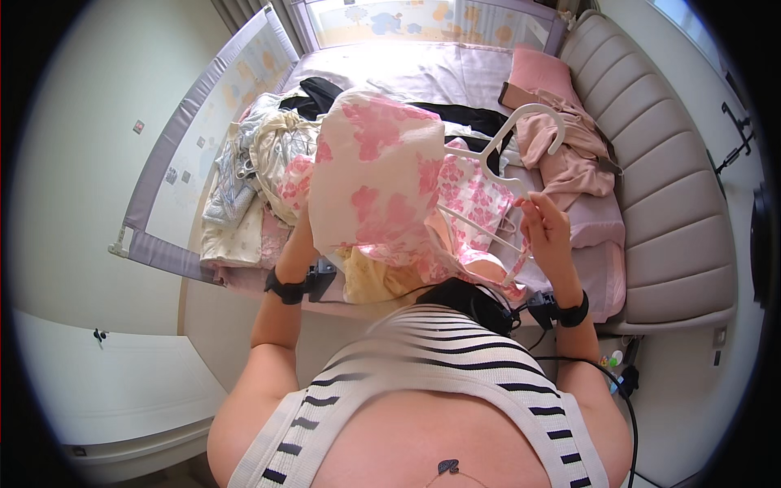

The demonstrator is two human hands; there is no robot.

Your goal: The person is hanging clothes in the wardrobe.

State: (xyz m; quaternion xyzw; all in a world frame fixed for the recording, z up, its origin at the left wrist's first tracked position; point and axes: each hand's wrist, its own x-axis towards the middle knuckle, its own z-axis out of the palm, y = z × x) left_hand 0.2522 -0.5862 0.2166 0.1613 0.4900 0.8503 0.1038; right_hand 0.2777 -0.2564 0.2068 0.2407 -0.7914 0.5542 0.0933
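A white plastic clothes hanger point(493, 160) stands raised over the bed, its hook pointing up and to the right. Its near end is held by my right hand point(545, 227), the fingertips pinched at the frame beside a thin floral strap. A white garment with pink flowers point(378, 177) hangs partly around the hanger and spreads to the left. Behind that cloth my left hand point(307, 213) is mostly hidden; what its fingers do does not show. More pink floral cloth point(467, 189) lies behind the hanger. Below the raised garment is a yellow cloth point(372, 277).
Heaped clothes point(274, 137) cover the bed's left side. Pink clothing point(564, 146) and a pink pillow point(540, 70) lie at the right, by the padded headboard point(665, 183). Mesh bed rails point(177, 152) border the left and far sides. Cables run from both wrist-worn devices.
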